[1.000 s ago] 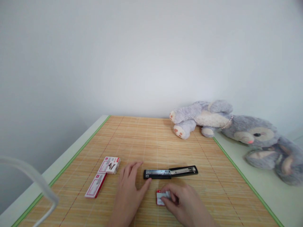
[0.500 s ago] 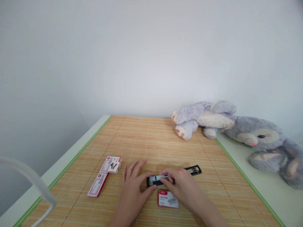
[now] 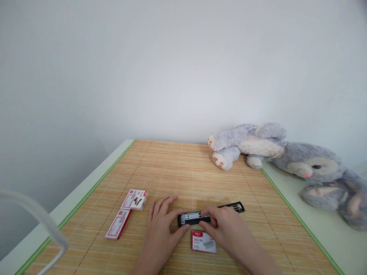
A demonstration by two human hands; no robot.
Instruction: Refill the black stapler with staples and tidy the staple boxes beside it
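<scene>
A black stapler [image 3: 210, 214] lies opened out flat on the bamboo mat [image 3: 183, 172], its metal channel showing. My left hand [image 3: 162, 229] rests on the mat with fingers spread, its thumb against the stapler's left end. My right hand [image 3: 222, 227] is on the stapler's middle, fingertips pinched at the channel; what they hold is too small to see. A small red and white staple box [image 3: 203, 241] lies open on the mat just below the stapler, between my hands.
Two more red and white staple boxes lie at the left, one [image 3: 134, 199] behind the other [image 3: 118, 224]. A grey plush rabbit [image 3: 286, 156] sprawls at the back right on the white table [image 3: 329, 225]. A curved clear bar [image 3: 37, 221] crosses the lower left.
My right hand left the staple box and moved up to the stapler's channel. My left thumb closed against the stapler's left end. The box now lies uncovered on the mat.
</scene>
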